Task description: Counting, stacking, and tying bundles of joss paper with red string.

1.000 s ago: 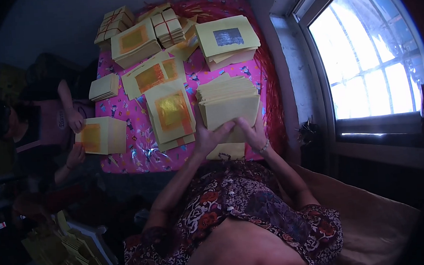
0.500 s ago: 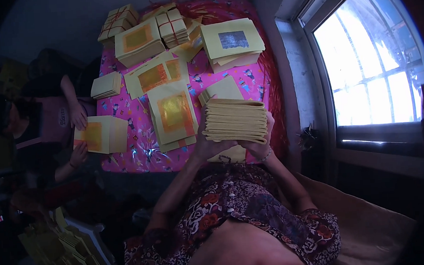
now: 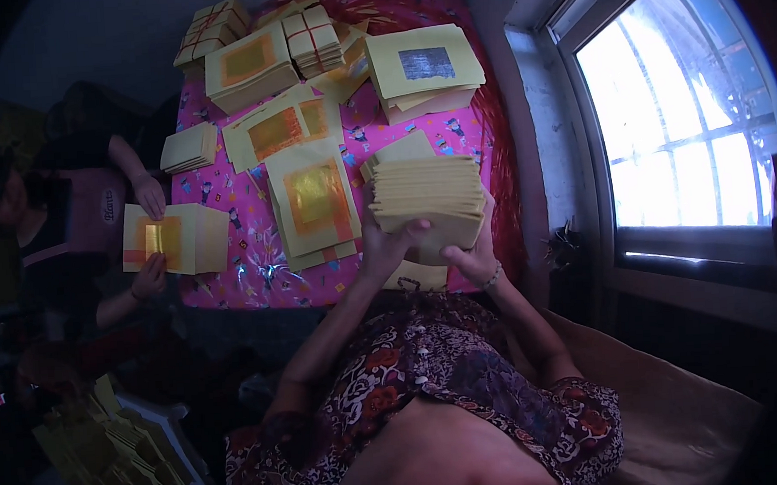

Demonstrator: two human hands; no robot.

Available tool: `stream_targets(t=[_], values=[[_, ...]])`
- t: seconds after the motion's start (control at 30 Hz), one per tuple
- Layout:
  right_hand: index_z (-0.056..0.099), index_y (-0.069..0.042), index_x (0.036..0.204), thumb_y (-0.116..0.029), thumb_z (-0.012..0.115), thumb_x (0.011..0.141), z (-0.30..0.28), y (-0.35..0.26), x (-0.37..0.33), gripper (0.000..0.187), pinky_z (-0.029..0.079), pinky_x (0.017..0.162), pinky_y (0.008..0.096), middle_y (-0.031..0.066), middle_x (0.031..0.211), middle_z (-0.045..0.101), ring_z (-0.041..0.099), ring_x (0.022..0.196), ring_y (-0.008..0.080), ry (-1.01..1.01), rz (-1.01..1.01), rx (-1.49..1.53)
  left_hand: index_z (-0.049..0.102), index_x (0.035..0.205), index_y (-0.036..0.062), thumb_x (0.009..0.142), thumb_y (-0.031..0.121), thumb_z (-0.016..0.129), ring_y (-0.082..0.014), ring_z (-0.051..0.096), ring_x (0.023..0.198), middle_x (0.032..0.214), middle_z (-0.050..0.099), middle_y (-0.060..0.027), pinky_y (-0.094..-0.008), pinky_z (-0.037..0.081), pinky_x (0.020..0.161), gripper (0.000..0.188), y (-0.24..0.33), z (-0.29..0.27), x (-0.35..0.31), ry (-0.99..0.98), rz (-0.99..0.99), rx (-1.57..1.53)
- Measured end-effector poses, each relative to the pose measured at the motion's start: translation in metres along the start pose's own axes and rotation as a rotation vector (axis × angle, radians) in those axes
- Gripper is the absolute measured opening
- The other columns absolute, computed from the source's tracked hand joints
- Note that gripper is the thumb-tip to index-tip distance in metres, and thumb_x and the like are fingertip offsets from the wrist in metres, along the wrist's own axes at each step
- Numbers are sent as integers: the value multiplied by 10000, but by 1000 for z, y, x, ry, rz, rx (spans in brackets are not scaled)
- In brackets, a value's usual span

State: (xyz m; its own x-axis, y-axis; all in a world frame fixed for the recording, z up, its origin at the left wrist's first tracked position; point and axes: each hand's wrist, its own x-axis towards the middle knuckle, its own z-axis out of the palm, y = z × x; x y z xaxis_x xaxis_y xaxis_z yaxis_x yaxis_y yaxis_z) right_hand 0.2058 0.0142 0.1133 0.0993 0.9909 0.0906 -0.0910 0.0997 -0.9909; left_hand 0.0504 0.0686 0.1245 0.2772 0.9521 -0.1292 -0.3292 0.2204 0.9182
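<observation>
Between both hands I hold a thick stack of folded yellow paper (image 3: 427, 187), raised over the near right of the table. Its layered folded edges face up, and the near side is tilted toward me. My left hand (image 3: 390, 246) grips the left side, thumb lying across the near face. On the right side, my right hand (image 3: 477, 257) is closed round the stack with its thumb at the lower corner. The other fingers of both hands are mostly hidden behind the paper. Beneath and beyond it, plain yellow sheets (image 3: 411, 145) lie partly covered on the table.
Yellow paper with gold squares (image 3: 317, 198) lies left of my hands on the pink patterned tablecloth (image 3: 255, 242). A pile with a silver square (image 3: 426, 62) stands beyond. Tied bundles (image 3: 312, 41) sit at the back. At left, a co-worker's hands (image 3: 152, 276) handle gold-patched paper. A window (image 3: 683, 109) is at right.
The stack has tipped so more of its near face shows, and my thumbs have moved onto that face. The co-worker's lower hand has shifted onto the gold patch.
</observation>
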Motion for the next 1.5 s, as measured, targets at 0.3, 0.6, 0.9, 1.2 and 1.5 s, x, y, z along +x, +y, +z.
stream_targets(t=[0.3,0.6,0.9,1.2,1.5], values=[[323,-21,1309,-205,597,876,-15,18,28,544,471,783,270,90,1112,523,533,952,142,136,334,114,416,1208,26,841,454,605,-168,491,1028,1105,516,-96,-315,396,893,595,-16,-6,37,20,-161,15],[498,-8,1186,-370,544,901,-74,42,90,464,506,703,273,83,974,621,612,817,130,151,612,139,413,1244,52,833,267,643,-194,474,1054,1176,479,-129,-329,409,853,518,-78,-70,50,381,-245,401],[516,13,1176,-457,616,829,-76,95,113,593,503,689,259,95,971,627,616,804,134,14,786,61,301,1264,-27,676,242,764,-345,470,1055,1142,432,-232,-411,404,904,795,-143,-67,51,365,-25,856],[488,11,1205,-446,656,804,-58,124,112,631,511,690,278,95,973,622,617,794,152,-30,878,-7,289,1300,37,722,61,673,-378,451,1098,1176,418,-227,-431,390,936,695,-153,-74,47,289,-133,806],[515,-27,1199,-415,594,860,-47,143,107,521,508,720,282,66,990,627,617,823,137,-91,874,12,339,1286,44,788,29,595,-366,458,1094,1165,428,-218,-417,392,934,560,-161,-78,41,302,-59,765]])
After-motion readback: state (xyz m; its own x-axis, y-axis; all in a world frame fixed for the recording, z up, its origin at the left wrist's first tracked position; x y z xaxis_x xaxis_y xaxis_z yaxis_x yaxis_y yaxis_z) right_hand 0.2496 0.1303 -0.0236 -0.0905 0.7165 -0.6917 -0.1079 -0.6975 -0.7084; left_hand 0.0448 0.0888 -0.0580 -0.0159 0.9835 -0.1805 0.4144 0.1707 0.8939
